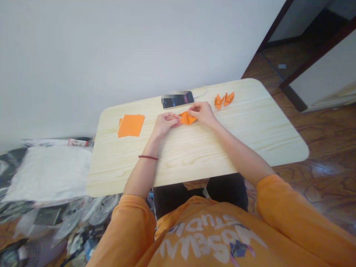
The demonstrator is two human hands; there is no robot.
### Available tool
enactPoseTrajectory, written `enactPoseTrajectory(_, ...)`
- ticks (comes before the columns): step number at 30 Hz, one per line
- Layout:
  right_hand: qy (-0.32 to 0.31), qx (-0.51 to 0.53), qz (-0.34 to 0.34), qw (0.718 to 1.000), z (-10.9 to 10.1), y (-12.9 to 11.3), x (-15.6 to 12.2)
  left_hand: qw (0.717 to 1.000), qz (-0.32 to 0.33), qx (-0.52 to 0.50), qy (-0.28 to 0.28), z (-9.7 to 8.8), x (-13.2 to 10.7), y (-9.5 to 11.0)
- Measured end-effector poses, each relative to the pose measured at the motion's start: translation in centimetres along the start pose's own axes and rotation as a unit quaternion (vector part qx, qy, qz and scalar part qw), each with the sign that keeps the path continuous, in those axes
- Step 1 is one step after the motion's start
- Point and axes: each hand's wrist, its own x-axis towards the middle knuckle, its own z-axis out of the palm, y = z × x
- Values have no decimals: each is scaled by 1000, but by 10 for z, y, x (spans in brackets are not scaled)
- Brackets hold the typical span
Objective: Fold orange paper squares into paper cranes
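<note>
A folded piece of orange origami paper (187, 118) lies on the tabletop between my two hands. My left hand (166, 124) pinches its left corner with the fingertips, and my right hand (201, 113) presses on its right end. A stack of flat orange paper squares (130, 125) lies to the left of my hands. Two small folded orange paper figures (224, 100) stand near the far edge, to the right of my right hand.
A light wood table (194, 155) with rounded corners stands against a white wall. A black phone (178, 99) with a cable lies at its far edge. Bags and clutter sit on the floor to the left; a wooden floor shows on the right.
</note>
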Motion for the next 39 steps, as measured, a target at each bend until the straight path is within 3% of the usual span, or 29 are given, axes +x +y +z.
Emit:
enactPoseTrajectory(11, -2, 20, 13, 1000, -5, 7, 5, 999, 12, -5, -30, -8, -2, 1)
enactPoseTrajectory(16, -23, 34, 20, 999, -6, 6, 5, 987, 135, 71, 54, -5, 2, -1)
enactPoseTrajectory(19, -63, 30, 4, 998, -5, 0, 2, 978, 169, 106, 64, 2, 1, -2)
enactPoseTrajectory(26, -95, 33, -30, 994, -4, -16, -7, 992, 101, 63, -34, 11, -1, -9)
enactPoseTrajectory(39, -38, 169, 26, 985, -4, -15, -4, 994, 70, -77, 38, 12, 5, -16)
